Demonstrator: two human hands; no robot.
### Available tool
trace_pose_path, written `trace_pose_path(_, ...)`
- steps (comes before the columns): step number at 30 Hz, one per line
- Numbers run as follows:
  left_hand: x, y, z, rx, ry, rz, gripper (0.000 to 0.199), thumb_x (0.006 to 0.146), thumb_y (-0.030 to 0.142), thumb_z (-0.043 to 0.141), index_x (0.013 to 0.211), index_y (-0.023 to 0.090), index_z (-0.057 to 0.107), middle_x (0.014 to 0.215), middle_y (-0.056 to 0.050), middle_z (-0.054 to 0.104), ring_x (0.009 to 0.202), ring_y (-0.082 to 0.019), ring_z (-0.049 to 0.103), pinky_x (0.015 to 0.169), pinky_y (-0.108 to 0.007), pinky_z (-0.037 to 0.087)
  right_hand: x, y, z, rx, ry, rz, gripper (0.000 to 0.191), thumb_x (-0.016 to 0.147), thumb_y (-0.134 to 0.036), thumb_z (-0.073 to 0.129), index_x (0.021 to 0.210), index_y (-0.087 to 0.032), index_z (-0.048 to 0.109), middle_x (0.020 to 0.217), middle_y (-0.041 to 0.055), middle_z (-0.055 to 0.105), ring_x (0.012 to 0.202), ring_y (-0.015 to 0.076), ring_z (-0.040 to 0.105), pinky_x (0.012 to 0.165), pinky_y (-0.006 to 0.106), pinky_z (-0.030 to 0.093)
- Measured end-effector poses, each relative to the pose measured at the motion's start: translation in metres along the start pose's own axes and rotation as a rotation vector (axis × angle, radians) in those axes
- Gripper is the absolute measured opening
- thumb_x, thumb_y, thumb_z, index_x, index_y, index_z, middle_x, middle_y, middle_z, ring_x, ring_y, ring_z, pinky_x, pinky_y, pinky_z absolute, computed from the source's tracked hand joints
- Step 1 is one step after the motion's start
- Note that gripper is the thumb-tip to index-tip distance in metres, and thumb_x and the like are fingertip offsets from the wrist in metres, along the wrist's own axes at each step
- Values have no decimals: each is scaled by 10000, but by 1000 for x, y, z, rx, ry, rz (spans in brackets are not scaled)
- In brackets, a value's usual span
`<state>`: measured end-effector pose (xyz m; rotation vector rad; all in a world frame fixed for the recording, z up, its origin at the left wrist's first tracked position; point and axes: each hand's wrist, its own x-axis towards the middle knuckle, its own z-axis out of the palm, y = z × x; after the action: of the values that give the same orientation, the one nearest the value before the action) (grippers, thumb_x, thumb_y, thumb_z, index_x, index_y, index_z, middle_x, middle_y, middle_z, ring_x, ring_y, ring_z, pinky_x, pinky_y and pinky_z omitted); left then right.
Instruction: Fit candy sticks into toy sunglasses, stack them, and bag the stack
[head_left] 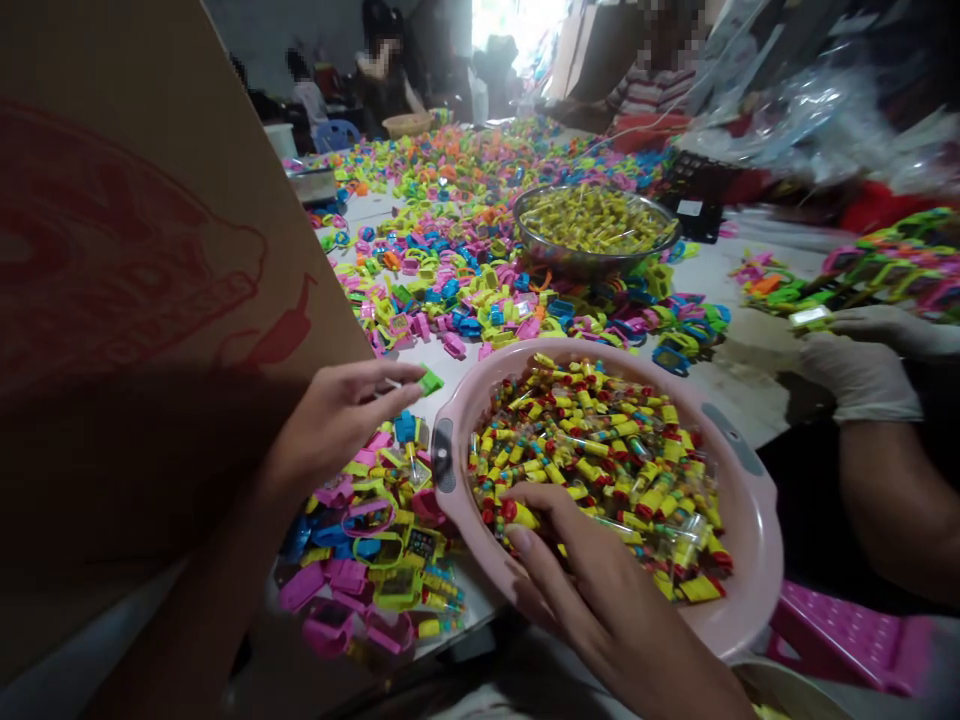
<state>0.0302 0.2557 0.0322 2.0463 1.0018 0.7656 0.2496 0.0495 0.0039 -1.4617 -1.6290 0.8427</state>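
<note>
My left hand (341, 415) is over the white table (405, 355), left of a pink basin (757, 530), with its thumb and fingertips closed on a small green plastic piece (430, 380). Over the near side of the basin is my right hand (577, 570); its thumb and index finger are at a small yellow tube with a red end (519, 514). Many similar yellow and red tubes (600, 440) fill the basin. Below my left hand lies a pile of pink, blue and yellow-green toy watches (375, 550), some with small tubes beside them.
A large cardboard box (150, 250) rises at the left. Colourful toy watches (450, 290) cover the table behind the basin, around a metal bowl (596, 260) of yellow packets. A co-worker's gloved hands (862, 370) are at the right, above a pink stool (855, 635).
</note>
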Motion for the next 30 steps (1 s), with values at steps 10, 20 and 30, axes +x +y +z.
trace_pose_path(10,-116,55,50,94,162,377,128,1045,152,750,1123,238,804,1065,-35,816,915,-133,807,840,-184,666,-12,-19,8,51,24,-98,276,1182,-305,517,1386,-259,696,1247,66,840,1084,202,820,917,260,623)
trace_pose_path(20,-136,40,65,272,180,529,251,1034,39,699,1234,178,763,1173,-76,781,1104,-181,740,1031,-308,588,-15,-34,6,31,-27,-49,264,1154,-301,570,1377,-270,709,1129,26,861,869,193,807,762,271,559)
trace_pose_path(30,-140,43,65,341,161,621,203,1025,-2,667,1118,146,769,1049,-82,793,985,-196,717,887,-338,540,-19,-28,7,119,-30,41,322,1152,-381,569,957,-224,772,750,-19,713,620,157,609,598,283,386)
